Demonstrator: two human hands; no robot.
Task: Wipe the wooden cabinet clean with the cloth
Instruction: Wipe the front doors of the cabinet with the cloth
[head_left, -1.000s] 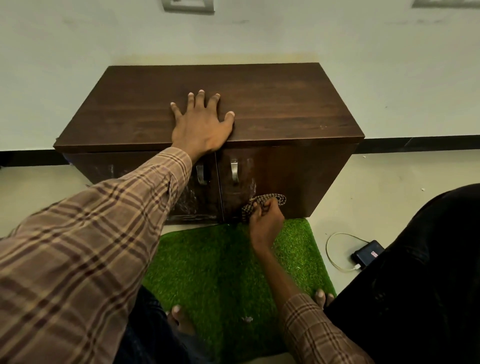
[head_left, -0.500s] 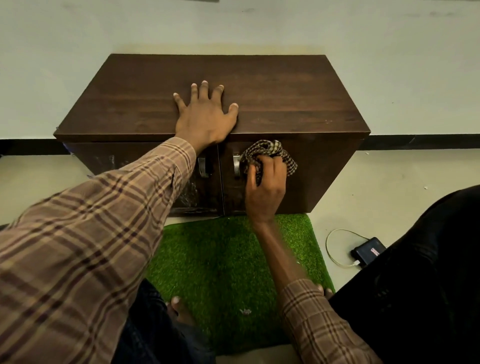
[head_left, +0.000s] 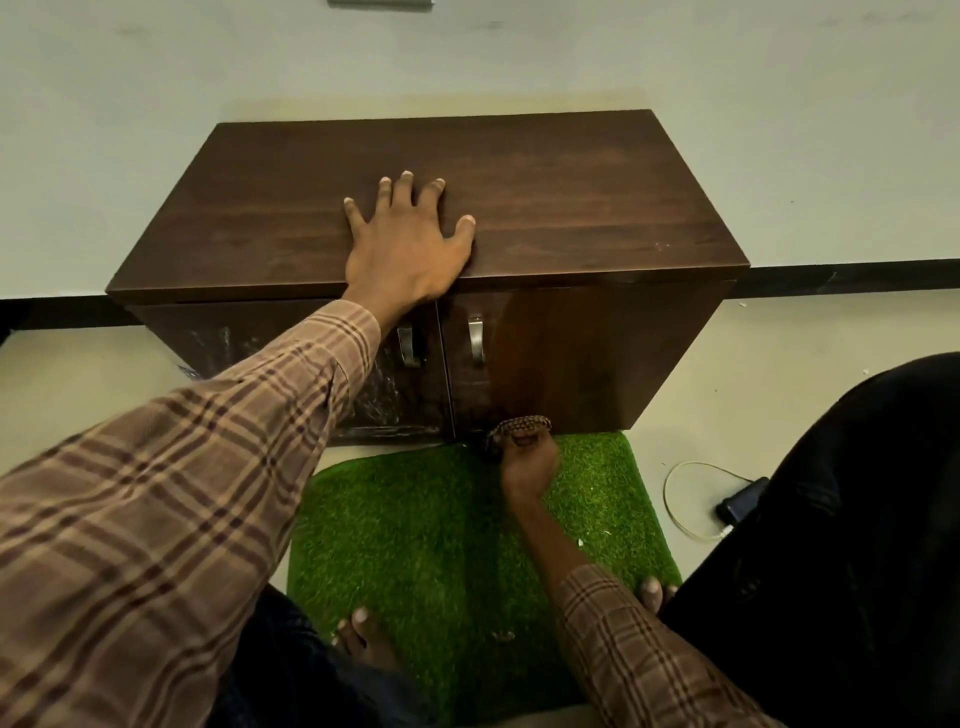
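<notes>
While L hand (head_left: 408, 249) lies flat, fingers spread, on cabinet (head_left: 571, 208) top, R hand (head_left: 527, 460) grips cloth (head_left: 517, 425) at door's bottom edge.

Two hands (head_left: 410, 249), perhaps one cloth (head_left: 519, 425)

The scene is dim and warm-toned, lit softly from above and slightly behind the camera. The wall (head_left: 779, 78) at 12 o'clock is the brightest area, evenly grey-green with no hard glare. The cabinet (head_left: 545, 197) top carries a faint sheen; its right door shows a dull reddish reflection near 3 o'clock of centre. Deep shadow swallows the dark clothing (head_left: 857, 519) at 4 o'clock, with no detail. Wide-angle distortion bends the skirting line and stretches the plaid sleeve (head_left: 156, 519) at 8 o'clock. The right hand (head_left: 527, 462) and cloth (head_left: 519, 425) are smeared and murky.
</notes>
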